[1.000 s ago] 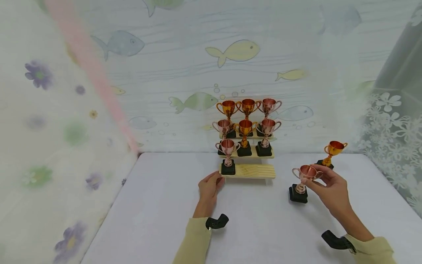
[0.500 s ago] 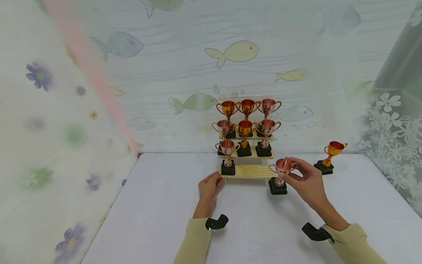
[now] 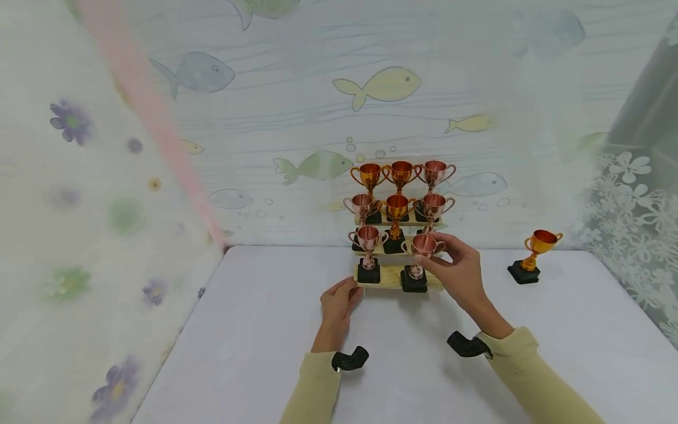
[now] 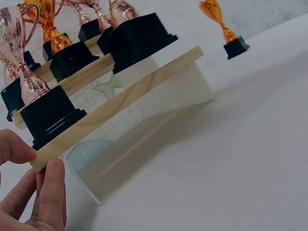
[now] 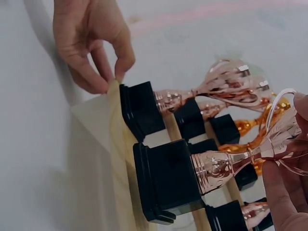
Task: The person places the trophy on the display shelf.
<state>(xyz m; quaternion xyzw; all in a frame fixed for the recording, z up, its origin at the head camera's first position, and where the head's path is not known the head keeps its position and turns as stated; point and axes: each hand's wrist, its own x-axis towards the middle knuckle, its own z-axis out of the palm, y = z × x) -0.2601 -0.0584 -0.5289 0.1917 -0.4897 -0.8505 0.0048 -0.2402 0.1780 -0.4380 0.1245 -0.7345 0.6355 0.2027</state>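
I see my right hand near the centre of the head view, its fingers pinching the bowl of a rose-copper trophy. It is a small metal cup with two looped handles, a slim stem and a square black base. The base sits on the lowest step of a three-step wooden stand, near the middle of that step, and the cup stands upright.

My left hand is just below and left of the stand; its fingers pinch the left end of the bottom plank. A matching copper trophy stands beside them on the same step, near but apart from the held one.

The right-wrist view cuts off most of my right hand — only fingertips show at the right edge. My hand hides the right end of the bottom step in the head view, so I cannot tell how much plank lies there. The six trophies on the upper steps overlap, and their bases are partly hidden.

The stand sits at the far edge of the white bench, against the fish-patterned backdrop. A gold trophy stands alone to the right, well apart. Bare bench stretches wide in the lower part of the frame.
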